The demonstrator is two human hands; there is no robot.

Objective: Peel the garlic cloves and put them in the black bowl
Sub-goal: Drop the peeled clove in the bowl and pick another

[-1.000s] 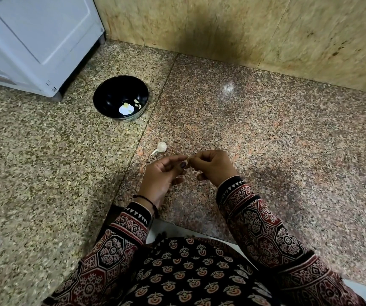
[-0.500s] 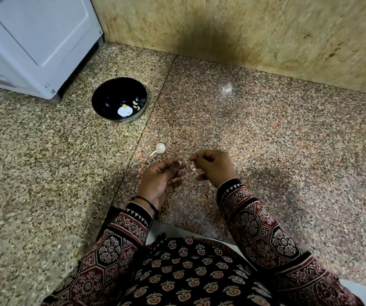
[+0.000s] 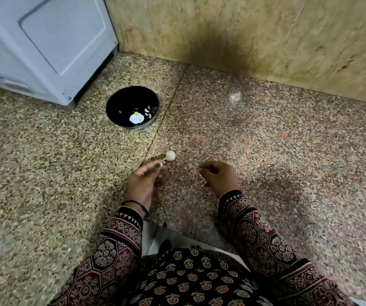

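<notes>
"Garlic, where is it?"

"One clove (image 3: pixel 170 155) lies on the floor (image 3: pixel 288 140), in the middle, near the person. It is small, round and pale, with a thin dry tail that points to the near left. It looks dull and papery."

"And the bowl?"

"The bowl (image 3: pixel 120 102) is round, black and shiny. It sits farther away and to the left of the clove, well apart from it. Inside lie little curved peeled cloves (image 3: pixel 147 112), pale yellow, and a bright white patch (image 3: pixel 136 118). I cannot tell what the patch is."

"What does the left hand do?"

"The left hand (image 3: pixel 143 184) reaches out with bent fingers. Its tips are just beside the clove's tail. I cannot tell if they touch it or hold anything. A thin black band (image 3: pixel 135 204) goes round the wrist."

"And the right hand?"

"The right hand (image 3: pixel 219 176) is to the right of the clove, apart from it. Its fingers are curled in and pinch a thin, pale peel (image 3: pixel 200 174)."

"What is the floor like?"

"Hard, smooth stone full of tiny specks. It is yellow-grey on the left slab and pinker on the right one. A thin line runs between the slabs."

"Anything else?"

"A smooth white box (image 3: pixel 45 40) stands far left. A tan stone wall (image 3: pixel 244 29) with a dark stain is at the back. The sleeves (image 3: pixel 259 235) are soft cloth with red, black and cream patterns."
</notes>
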